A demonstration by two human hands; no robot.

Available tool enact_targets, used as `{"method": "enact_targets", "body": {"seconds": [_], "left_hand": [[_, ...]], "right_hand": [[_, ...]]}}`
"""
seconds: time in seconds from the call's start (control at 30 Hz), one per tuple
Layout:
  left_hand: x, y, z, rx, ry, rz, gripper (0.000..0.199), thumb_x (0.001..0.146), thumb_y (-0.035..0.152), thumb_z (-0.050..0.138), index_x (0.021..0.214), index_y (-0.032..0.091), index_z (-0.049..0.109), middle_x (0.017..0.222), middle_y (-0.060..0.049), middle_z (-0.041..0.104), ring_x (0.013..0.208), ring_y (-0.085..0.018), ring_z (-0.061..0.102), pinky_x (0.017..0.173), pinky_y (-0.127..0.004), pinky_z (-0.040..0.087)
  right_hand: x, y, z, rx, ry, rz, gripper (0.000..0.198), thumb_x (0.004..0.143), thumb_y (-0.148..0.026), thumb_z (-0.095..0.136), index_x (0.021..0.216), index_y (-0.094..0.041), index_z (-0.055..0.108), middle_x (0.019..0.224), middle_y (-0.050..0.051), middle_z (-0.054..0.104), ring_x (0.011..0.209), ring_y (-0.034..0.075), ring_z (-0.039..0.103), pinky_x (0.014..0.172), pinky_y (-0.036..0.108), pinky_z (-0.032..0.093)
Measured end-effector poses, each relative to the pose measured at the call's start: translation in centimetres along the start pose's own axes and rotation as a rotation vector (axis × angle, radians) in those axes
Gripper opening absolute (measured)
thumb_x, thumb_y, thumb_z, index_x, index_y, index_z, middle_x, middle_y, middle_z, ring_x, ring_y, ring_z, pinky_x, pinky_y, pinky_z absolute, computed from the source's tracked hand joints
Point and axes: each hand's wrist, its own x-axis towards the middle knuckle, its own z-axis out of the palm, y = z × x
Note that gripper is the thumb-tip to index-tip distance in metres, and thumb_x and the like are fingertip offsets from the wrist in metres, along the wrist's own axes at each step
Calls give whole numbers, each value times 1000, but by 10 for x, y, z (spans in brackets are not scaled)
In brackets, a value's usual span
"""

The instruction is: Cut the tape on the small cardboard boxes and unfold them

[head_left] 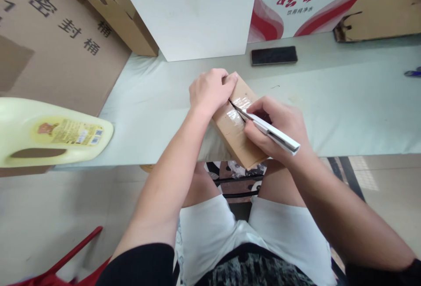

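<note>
The small box (225, 130) lies on the cloth-covered table (348, 101), its near end reaching the front edge. Left hand (210, 87): grasping the box at its far left end, thumb over the top. Right hand (279, 121): gripping a white knife (276, 134) above the right side of the box. The blade meets a dark slit in the clear tape (234, 118) across the box's top; depth of cut cannot be told. Beyond the box stand a white carton (194, 16) and, farther right, a phone (274, 55) lying flat. Well left of the box lies a yellow bottle (70, 126).
</note>
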Motion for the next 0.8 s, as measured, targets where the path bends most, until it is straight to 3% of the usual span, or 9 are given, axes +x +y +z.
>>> {"method": "enact_targets", "body": {"seconds": [0.8], "left_hand": [[0, 1, 0, 14, -14, 7, 41, 102, 56, 42, 87, 28, 69, 94, -4, 75, 92, -26, 66, 82, -38, 46]], "right_hand": [[-1, 4, 1, -5, 1, -11, 8, 73, -29, 61, 80, -26, 60, 69, 2, 65, 62, 19, 59, 60, 33, 44]]}}
